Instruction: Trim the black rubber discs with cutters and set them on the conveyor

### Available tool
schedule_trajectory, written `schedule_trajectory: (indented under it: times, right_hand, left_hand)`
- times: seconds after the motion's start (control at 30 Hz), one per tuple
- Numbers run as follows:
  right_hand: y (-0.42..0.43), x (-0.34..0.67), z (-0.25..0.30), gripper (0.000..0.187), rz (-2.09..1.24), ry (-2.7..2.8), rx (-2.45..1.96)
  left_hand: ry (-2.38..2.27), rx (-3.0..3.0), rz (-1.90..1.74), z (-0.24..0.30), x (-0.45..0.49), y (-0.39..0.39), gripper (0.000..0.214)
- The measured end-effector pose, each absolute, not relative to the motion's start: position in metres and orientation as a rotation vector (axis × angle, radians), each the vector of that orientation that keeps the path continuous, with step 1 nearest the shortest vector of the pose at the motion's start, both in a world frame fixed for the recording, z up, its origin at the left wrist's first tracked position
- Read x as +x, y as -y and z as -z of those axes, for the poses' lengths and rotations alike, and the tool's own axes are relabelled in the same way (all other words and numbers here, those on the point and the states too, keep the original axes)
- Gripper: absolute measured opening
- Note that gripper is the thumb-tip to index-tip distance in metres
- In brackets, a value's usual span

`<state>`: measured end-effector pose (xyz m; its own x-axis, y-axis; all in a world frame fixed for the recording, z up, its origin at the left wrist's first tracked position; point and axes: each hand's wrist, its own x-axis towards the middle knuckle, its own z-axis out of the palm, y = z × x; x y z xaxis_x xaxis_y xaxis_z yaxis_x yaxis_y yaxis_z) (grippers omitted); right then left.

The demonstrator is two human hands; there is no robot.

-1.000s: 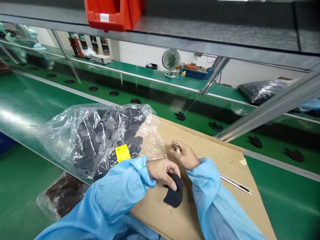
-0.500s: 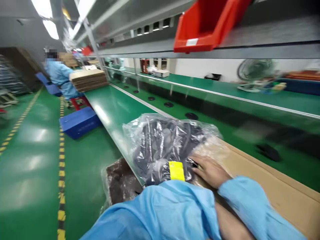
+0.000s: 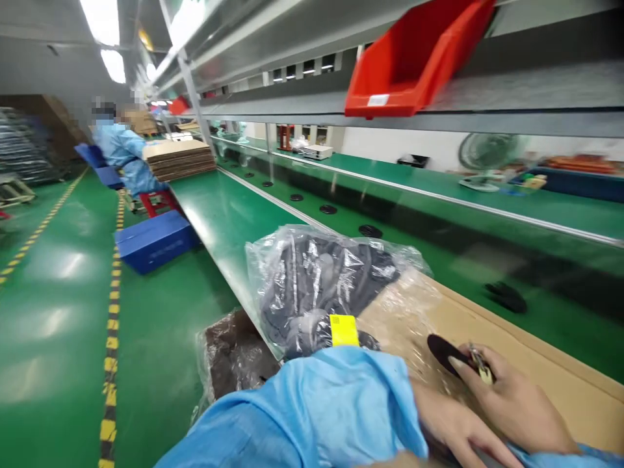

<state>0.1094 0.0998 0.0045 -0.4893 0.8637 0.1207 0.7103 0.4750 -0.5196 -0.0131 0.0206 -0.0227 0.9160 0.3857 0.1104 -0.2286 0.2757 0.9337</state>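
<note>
My right hand point(image 3: 521, 396) is closed on a flat dark oval pad point(image 3: 440, 351), which it holds above the cardboard. In the same hand sits a small metal tool point(image 3: 480, 364) with a yellowish part, its exact kind unclear. My left hand point(image 3: 455, 419) reaches across just below, fingers stretched and apart, tips partly hidden at the frame's bottom. Something dark lies beneath it, too covered to name. Left of both hands, a clear plastic bag point(image 3: 312, 273) full of dark grey padded pieces rests on the bench, a yellow label point(image 3: 344, 330) near its front.
A cardboard sheet point(image 3: 546, 351) covers the near bench. Behind it, several dark oval pieces point(image 3: 370, 231) lie on the green belt point(image 3: 439, 260). A red bin point(image 3: 394, 71) hangs overhead. A blue crate point(image 3: 156, 240) stands on the floor; farther back sits a co-worker point(image 3: 117, 146).
My right hand has moved right and toward me, away from the bag, and now shows the dark oval pad. My left hand has come into view. The view has shifted slightly.
</note>
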Motion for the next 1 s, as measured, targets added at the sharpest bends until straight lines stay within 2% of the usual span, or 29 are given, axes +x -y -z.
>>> schedule_trajectory:
  times: [0.03,0.13,0.27,0.4,0.47,0.77,0.93,1.0]
  right_hand:
    - [-0.092,0.124,-0.007,0.037,-0.58,2.225,-1.417]
    - [-0.056,0.155,-0.011,0.036,-0.424,1.696,-1.463]
    - [-0.02,0.163,0.004,0.019,-0.178,1.322,-1.395]
    - [-0.006,0.159,0.013,0.002,0.026,1.573,-1.244]
    - [-0.004,0.157,0.014,0.007,0.056,1.777,-1.13]
    - [-0.007,0.15,0.015,0.015,-0.192,2.154,-0.916]
    - [-0.009,0.163,0.01,0.015,-0.246,1.831,-1.138]
    - [-0.011,0.168,0.011,0.016,-0.362,1.748,-1.258]
  left_hand:
    - [-0.185,1.142,-0.372,0.017,-0.012,-0.018,0.034]
    - [-0.361,0.843,-0.686,0.01,-0.007,-0.01,0.042]
    - [-0.64,0.553,-1.133,0.017,0.001,-0.011,0.047]
    - [-0.85,0.593,-1.154,0.017,0.007,-0.008,0.051]
    - [-0.787,0.607,-1.148,0.015,0.009,-0.004,0.053]
    - [-0.817,0.547,-1.142,0.021,0.01,-0.006,0.03]
    - [-0.932,0.579,-1.188,0.016,0.01,-0.006,0.039]
    - [-0.927,0.614,-1.174,0.015,0.01,-0.004,0.042]
